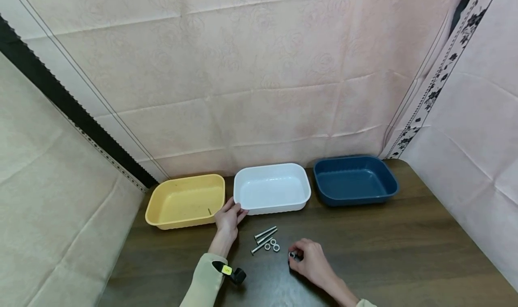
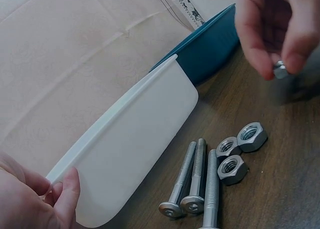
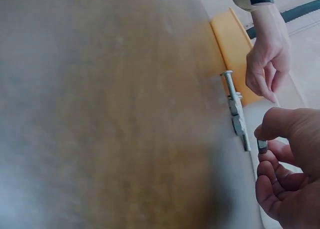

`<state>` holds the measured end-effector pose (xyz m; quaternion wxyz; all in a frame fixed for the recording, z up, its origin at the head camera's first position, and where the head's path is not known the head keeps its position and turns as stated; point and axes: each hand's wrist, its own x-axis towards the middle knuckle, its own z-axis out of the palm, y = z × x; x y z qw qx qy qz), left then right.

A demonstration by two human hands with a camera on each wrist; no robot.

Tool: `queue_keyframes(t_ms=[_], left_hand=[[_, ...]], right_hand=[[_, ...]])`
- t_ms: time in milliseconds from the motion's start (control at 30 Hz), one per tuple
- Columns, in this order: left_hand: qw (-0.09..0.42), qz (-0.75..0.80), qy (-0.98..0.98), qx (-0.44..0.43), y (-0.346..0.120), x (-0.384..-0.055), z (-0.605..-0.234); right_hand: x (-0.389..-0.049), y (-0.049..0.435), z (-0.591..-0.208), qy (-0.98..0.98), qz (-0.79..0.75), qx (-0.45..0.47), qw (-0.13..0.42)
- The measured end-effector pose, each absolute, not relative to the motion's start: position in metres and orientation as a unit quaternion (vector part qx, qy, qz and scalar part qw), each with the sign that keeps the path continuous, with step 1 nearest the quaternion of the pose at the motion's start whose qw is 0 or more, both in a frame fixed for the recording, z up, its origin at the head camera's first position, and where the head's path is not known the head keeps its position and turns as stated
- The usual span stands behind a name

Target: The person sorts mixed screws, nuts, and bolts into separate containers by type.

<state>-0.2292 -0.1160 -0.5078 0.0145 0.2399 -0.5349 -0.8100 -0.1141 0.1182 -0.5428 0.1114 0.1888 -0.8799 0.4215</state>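
My left hand (image 1: 228,218) pinches the rim of the white tray (image 2: 135,149) at its front left corner, thumb against the outer wall. My right hand (image 1: 310,260) is to the right of the loose hardware, pinching a hex nut (image 2: 280,70) between thumb and fingertip over the table. The same nut shows side-on in the right wrist view. Between the hands, three steel bolts (image 2: 197,175) lie side by side on the wood. Three more hex nuts (image 2: 253,136) sit in a cluster beside the bolts' threaded ends.
A yellow tray (image 1: 184,224) stands left of the white one, with a small dark sliver (image 1: 209,211) inside. To the right is a dark blue tray (image 1: 356,201). Cloth (image 1: 259,118) hangs behind and along both sides of the wooden table (image 1: 384,244).
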Motion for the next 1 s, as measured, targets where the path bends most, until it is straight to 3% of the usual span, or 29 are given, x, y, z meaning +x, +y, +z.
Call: queue_keyframes(t_ms=[233,567,1000], left_hand=[[0.017,-0.812,-0.532,0.239,-0.116,-0.230,-0.507],[0.012,-0.813,-0.531,0.238,-0.116,-0.229,-0.508],[0.016,-0.814,-0.529,0.240,-0.116,-0.228,-0.507]], right_hand=[[-0.123,0.120,-0.532,-0.872,0.426,0.187,0.153],[-0.145,0.126,-0.516,-0.871,0.431,0.176,0.157],[-0.202,0.133,-0.491,-0.861,0.419,0.184,0.220]])
